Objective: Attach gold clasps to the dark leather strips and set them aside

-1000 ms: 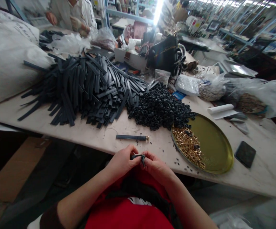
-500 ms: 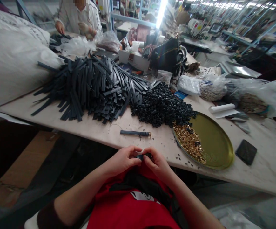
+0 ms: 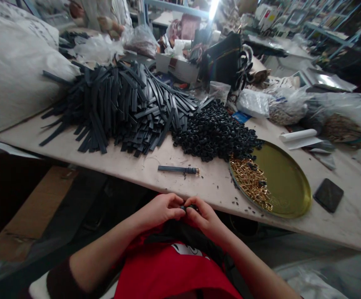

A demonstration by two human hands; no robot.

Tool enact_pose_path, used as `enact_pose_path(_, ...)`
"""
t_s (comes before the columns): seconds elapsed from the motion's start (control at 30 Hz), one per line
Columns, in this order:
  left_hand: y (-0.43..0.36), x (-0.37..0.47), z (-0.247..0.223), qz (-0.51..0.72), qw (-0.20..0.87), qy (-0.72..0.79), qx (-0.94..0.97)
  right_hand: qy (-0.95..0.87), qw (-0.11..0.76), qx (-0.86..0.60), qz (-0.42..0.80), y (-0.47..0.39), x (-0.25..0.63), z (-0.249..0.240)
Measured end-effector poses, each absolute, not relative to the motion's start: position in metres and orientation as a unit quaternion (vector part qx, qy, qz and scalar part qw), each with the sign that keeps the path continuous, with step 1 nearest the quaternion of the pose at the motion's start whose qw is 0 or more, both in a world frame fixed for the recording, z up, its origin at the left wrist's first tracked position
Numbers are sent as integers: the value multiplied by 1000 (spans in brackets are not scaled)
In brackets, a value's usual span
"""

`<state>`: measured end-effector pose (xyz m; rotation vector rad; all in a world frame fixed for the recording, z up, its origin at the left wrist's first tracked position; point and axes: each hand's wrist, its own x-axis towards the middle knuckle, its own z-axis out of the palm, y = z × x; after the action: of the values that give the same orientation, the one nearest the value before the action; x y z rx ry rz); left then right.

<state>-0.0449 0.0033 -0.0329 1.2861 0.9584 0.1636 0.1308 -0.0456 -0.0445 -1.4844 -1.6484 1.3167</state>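
My left hand (image 3: 164, 211) and my right hand (image 3: 203, 214) meet at the table's front edge, above my lap. Between their fingertips they pinch a small dark piece (image 3: 184, 208), mostly hidden by the fingers. Just beyond them on the table lies a short dark strap (image 3: 178, 170) with a gold buckle at its right end. Behind it are a big pile of dark strips (image 3: 114, 104) and, to the right, a heap of small black loops (image 3: 214, 133). Gold buckles (image 3: 250, 180) fill the left part of a round gold tray (image 3: 305, 199).
A black phone-like slab (image 3: 329, 195) lies right of the tray. A large white sack (image 3: 15, 70) stands at the left. Plastic bags (image 3: 289, 106), a rolled white sheet (image 3: 298, 135) and a black bag (image 3: 220, 58) lie farther back. Another person's hand (image 3: 76, 9) shows at the top left.
The camera view has tilted down and shifted slightly. The dark piece shows less between my fingertips, which are still together.
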Motion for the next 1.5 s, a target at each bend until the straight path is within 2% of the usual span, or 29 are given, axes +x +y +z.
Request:
enact_pose_path(0.1, 13, -45, -31, 2, 625, 434, 649, -645, 282, -554, 445, -44, 130, -55)
enact_pose_path(0.27, 41, -24, -39, 32, 454, 399, 796, -642, 305, -589, 386, -18, 133, -73)
enact_pose_path(0.37, 62, -16, -44, 88, 299, 429, 848, -651, 288, -661, 239, 7, 142, -86)
enact_pose_path(0.47, 89, -25, -44, 120, 190, 474, 851, -675, 286, -672, 105, 26, 157, -102)
enact_pose_path(0.57, 124, -44, -42, 106, 111, 557, 816, -675, 309, -664, 92, 32, 169, -116)
enact_pose_path(0.67, 160, -53, -48, 95, 88, 619, 774, -656, 318, -673, 126, 32, 173, -121)
enact_pose_path(0.8, 190, -44, -59, 109, 113, 657, 738, -639, 334, -673, 165, 32, 173, -118)
enact_pose_path(0.93, 179, -43, -46, 164, 180, 658, 712, -627, 362, -663, 191, 33, 175, -118)
enact_pose_path(1.03, 142, -55, -24, 199, 260, 629, 705, -590, 411, -664, 203, 32, 175, -116)
enact_pose_path(1.1, 109, -64, -9, 216, 380, 587, 681, -552, 457, -664, 216, 29, 173, -108)
enact_pose_path(1.17, 77, -71, 3, 219, 569, 512, 605, -505, 501, -644, 281, 26, 167, -95)
enact_pose_path(1.23, 50, -75, 11, 186, 702, 447, 522, -431, 541, -588, 420, 22, 159, -79)
enact_pose_path(1.33, 26, -75, 17, 139, 747, 439, 479, -269, 580, -484, 597, 15, 150, -60)
enact_pose_path(1.5, 15, -80, 15, 148, 763, 453, 438, -151, 592, -436, 660, -6, 152, -49)
